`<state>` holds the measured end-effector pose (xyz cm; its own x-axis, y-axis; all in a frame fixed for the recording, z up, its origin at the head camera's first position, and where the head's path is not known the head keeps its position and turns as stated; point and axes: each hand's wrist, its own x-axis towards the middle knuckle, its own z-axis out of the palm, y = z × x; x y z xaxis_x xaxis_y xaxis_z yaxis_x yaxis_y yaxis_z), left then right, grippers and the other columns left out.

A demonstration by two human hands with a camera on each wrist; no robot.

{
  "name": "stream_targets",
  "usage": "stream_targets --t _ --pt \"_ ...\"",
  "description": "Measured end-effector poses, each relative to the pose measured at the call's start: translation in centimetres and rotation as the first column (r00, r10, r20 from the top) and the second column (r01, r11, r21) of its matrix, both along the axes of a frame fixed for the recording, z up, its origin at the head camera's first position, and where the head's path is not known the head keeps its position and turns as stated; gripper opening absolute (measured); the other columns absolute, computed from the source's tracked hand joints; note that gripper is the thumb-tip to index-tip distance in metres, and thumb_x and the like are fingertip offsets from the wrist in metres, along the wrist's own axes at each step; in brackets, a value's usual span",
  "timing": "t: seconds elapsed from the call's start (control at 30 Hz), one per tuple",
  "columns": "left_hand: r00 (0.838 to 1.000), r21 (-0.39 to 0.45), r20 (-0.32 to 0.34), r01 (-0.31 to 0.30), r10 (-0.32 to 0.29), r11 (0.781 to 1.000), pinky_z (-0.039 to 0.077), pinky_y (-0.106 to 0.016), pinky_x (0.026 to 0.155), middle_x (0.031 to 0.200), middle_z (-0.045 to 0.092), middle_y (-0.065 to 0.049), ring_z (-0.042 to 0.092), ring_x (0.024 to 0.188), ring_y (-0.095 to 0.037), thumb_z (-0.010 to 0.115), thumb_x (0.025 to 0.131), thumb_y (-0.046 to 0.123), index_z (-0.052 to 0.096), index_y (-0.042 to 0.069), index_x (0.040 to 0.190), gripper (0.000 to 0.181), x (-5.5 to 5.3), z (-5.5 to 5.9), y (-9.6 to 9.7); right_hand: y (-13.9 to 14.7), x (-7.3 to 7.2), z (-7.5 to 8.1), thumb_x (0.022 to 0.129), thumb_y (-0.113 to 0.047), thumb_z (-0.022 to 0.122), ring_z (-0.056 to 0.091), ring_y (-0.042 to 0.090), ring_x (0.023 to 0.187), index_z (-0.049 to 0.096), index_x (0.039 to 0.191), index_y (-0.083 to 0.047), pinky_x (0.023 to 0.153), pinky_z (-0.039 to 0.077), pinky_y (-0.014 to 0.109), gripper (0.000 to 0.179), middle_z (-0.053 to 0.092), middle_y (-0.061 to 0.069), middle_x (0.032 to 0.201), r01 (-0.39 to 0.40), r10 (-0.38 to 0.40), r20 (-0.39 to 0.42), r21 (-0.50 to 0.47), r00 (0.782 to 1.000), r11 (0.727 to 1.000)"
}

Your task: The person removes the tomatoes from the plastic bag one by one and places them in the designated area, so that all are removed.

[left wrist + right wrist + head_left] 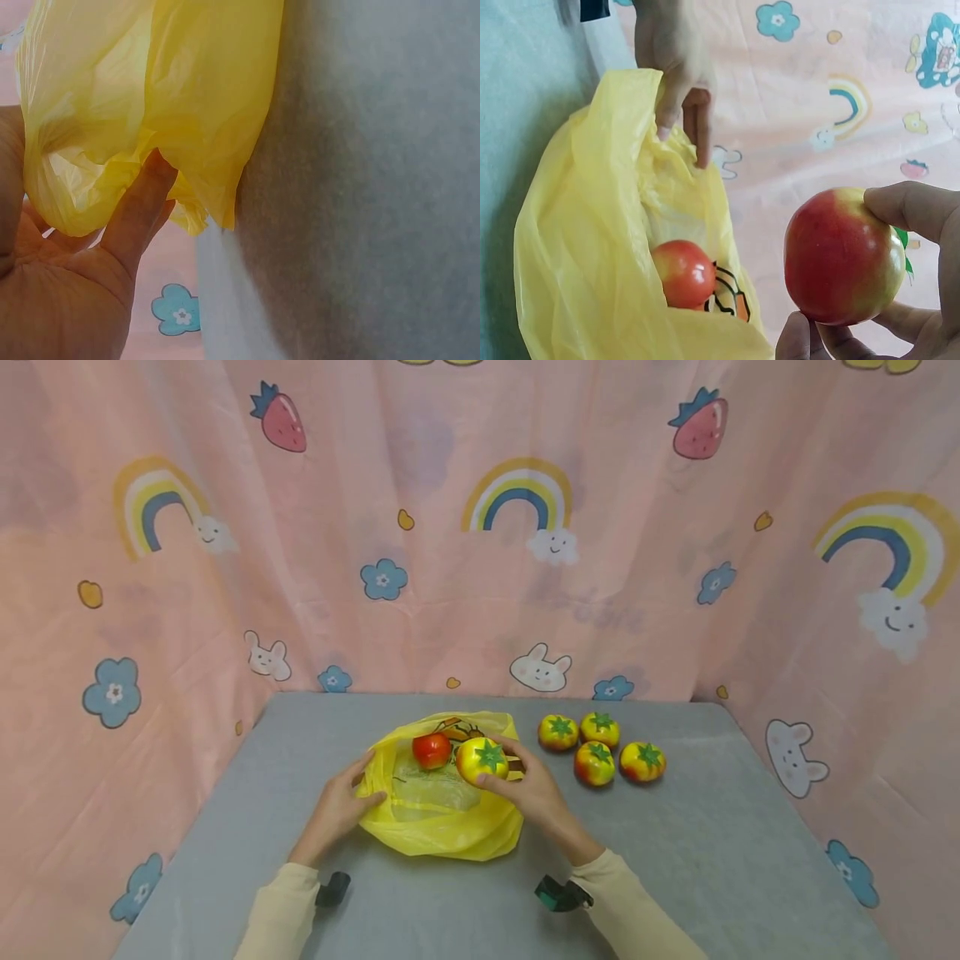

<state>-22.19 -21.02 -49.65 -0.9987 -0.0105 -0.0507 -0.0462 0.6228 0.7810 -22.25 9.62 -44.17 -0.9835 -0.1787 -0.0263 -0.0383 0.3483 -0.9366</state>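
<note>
A yellow plastic bag (450, 839) lies with its mouth spread wide, and a red tomato (432, 750) sits inside it. My left hand (341, 802) holds the bag's left rim; in the left wrist view the thumb and fingers pinch the thin plastic (210, 90). Over the bag's opening, my right hand (534, 787) grips a red-and-yellow tomato (480, 758) with a green leafy top. The right wrist view shows this held tomato (840, 259) between thumb and fingers, apart from the bag and from the one within.
Several more red-and-yellow tomatoes (596, 764) stand grouped on the grey table (712, 860), right of the bag. Behind the table hangs a pink curtain (465, 635) printed with rainbows and strawberries. Dark wrist cameras (558, 893) sit at both sleeves.
</note>
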Motion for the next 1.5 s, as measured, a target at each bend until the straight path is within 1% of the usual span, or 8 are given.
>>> stream_targets --t 0.17,0.33,0.5,0.67,0.8,1.03,1.27,1.5 --pt "1.0 0.017 -0.004 0.005 -0.005 1.0 0.036 -0.056 0.113 0.157 0.036 -0.016 0.039 0.141 -0.043 0.071 0.089 0.013 0.033 0.013 0.154 0.076 0.0 -0.1 0.1 0.8 -0.4 -0.4 0.081 -0.038 0.078 0.053 0.031 0.114 0.051 0.142 -0.025 0.087 0.054 0.034 0.068 0.055 0.011 0.132 0.021 -0.022 0.012 0.01 1.0 1.0" --pt "1.0 0.017 0.006 0.006 -0.007 1.0 0.036 -0.057 0.113 0.157 0.036 -0.018 0.038 0.141 -0.044 0.07 0.089 0.013 0.032 0.013 0.155 0.076 0.1 0.0 0.1 1.8 -0.7 -0.9 0.083 -0.035 0.077 0.05 0.033 0.118 0.049 0.143 -0.021 0.086 0.053 0.033 0.068 0.051 0.013 0.136 0.044 -0.044 0.005 0.016 0.999 0.999" --pt "1.0 0.016 -0.006 0.005 -0.005 1.0 0.036 -0.056 0.113 0.156 0.037 -0.018 0.039 0.14 -0.044 0.071 0.089 0.013 0.033 0.012 0.154 0.076 0.0 0.0 0.0 2.7 -1.1 -0.9 0.082 -0.037 0.077 0.052 0.033 0.119 0.048 0.144 -0.022 0.092 0.053 0.04 0.07 0.05 0.013 0.138 0.089 -0.089 -0.006 0.031 0.996 0.996" --pt "1.0 0.015 -0.02 0.004 -0.004 1.0 0.037 -0.056 0.113 0.156 0.038 -0.019 0.04 0.14 -0.043 0.071 0.088 0.013 0.033 0.012 0.154 0.076 -0.2 0.1 -0.2 3.6 -1.7 -1.0 0.082 -0.038 0.077 0.05 0.032 0.124 0.047 0.143 -0.023 0.102 0.048 0.049 0.07 0.049 0.01 0.142 0.132 -0.132 -0.014 0.044 0.991 0.99" --pt "1.0 0.009 -0.02 0.008 -0.008 1.0 0.037 -0.056 0.112 0.156 0.038 -0.019 0.041 0.139 -0.043 0.071 0.088 0.014 0.033 0.012 0.154 0.076 -0.2 0.0 -0.3 4.4 -2.0 -1.5 0.083 -0.036 0.076 0.046 0.031 0.128 0.045 0.144 -0.021 0.107 0.042 0.051 0.07 0.049 0.009 0.142 0.152 -0.152 -0.001 0.042 0.988 0.988" --pt "1.0 0.0 -0.02 0.011 -0.011 1.0 0.038 -0.056 0.112 0.156 0.037 -0.018 0.041 0.139 -0.043 0.071 0.089 0.014 0.033 0.013 0.154 0.076 -0.1 -0.2 -0.2 5.8 -2.2 -2.3 0.086 -0.039 0.074 0.045 0.033 0.129 0.042 0.147 -0.02 0.106 0.042 0.054 0.072 0.048 0.012 0.143 0.185 -0.185 -0.001 0.072 0.983 0.98" --pt "1.0 0.008 -0.018 0.014 -0.013 1.0 0.038 -0.056 0.112 0.156 0.038 -0.019 0.04 0.14 -0.043 0.071 0.089 0.013 0.033 0.013 0.154 0.076 0.0 -0.3 -0.2 6.2 -2.3 -3.1 0.09 -0.033 0.07 0.047 0.034 0.127 0.039 0.148 -0.02 0.102 0.048 0.05 0.067 0.044 0.012 0.147 0.234 -0.237 0.014 0.107 0.971 0.966" --pt "1.0 0.014 -0.016 0.013 -0.013 1.0 0.037 -0.056 0.113 0.157 0.036 -0.018 0.039 0.14 -0.043 0.07 0.089 0.013 0.033 0.013 0.154 0.075 0.0 -0.3 -0.2 6.6 -2.5 -4.0 0.092 -0.024 0.069 0.043 0.037 0.132 0.036 0.149 -0.017 0.109 0.042 0.054 0.066 0.038 0.016 0.152 0.249 -0.249 -0.006 0.09 0.968 0.964"
